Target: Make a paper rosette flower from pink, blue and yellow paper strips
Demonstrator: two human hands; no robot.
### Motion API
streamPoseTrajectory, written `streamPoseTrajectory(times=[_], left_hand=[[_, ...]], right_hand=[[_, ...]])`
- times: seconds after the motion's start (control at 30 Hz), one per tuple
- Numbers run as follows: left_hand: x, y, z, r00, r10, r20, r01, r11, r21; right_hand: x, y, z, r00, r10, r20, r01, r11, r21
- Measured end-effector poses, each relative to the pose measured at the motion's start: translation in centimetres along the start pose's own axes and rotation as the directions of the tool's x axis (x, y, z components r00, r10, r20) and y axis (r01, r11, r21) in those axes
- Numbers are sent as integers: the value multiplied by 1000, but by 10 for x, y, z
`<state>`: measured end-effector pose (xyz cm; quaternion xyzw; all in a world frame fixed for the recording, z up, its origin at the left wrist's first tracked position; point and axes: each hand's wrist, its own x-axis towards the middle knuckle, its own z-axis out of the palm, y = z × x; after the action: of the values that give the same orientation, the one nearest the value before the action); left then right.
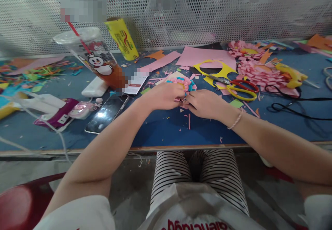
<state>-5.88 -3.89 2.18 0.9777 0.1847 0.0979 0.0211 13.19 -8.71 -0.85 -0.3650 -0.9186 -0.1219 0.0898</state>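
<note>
A pink and blue paper flower (pixel 183 81) lies on the blue table between my two hands. My left hand (pixel 167 95) is closed at its near left side, fingers pressed onto the petals. From the right, my right hand (pixel 203 102) pinches the near edge of the same flower. The fingertips of both hands hide part of it. Scissors with red and yellow handles (pixel 240 86) rest just beyond my right hand, beside a yellow paper sheet (pixel 220 71) with round holes cut out.
Pink paper flowers (pixel 261 72) and a yellow glue gun (pixel 292 76) lie at the right. A drink cup (pixel 97 58), a yellow tube (pixel 123 39) and a phone (pixel 106 114) are at the left. Pink paper (pixel 204 57) lies behind. Perforated metal (pixel 186 15) bounds the back.
</note>
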Motion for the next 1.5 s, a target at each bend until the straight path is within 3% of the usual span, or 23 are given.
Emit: streamPoseTrajectory(times=[0.2, 0.5, 1.03, 1.17, 1.33, 1.5], left_hand=[[-1, 0, 0, 998, -25, 65, 20, 996, 83], [-1, -3, 5, 999, -39, 14, 38, 999, 38], [0, 1, -1, 989, -88, 117, 69, 985, 161], [-1, 2, 0, 992, -72, 105, 54, 985, 163], [-2, 7, 4, 1000, -15, -12, 17, 983, 183], [1, 11, 9, 998, -55, -18, 58, 972, 229]], right_hand=[[1, 0, -1, 1000, 4, 31, -4, 1000, 7], [0, 2, -3, 999, 10, 32, -10, 1000, 10], [-3, 4, 1, 1000, -2, -5, 2, 1000, -6], [-3, 4, 0, 1000, 5, -13, -5, 1000, 5], [-2, 3, -2, 999, 26, -27, -25, 999, 23], [-2, 2, -2, 999, 42, -28, -41, 999, 28]])
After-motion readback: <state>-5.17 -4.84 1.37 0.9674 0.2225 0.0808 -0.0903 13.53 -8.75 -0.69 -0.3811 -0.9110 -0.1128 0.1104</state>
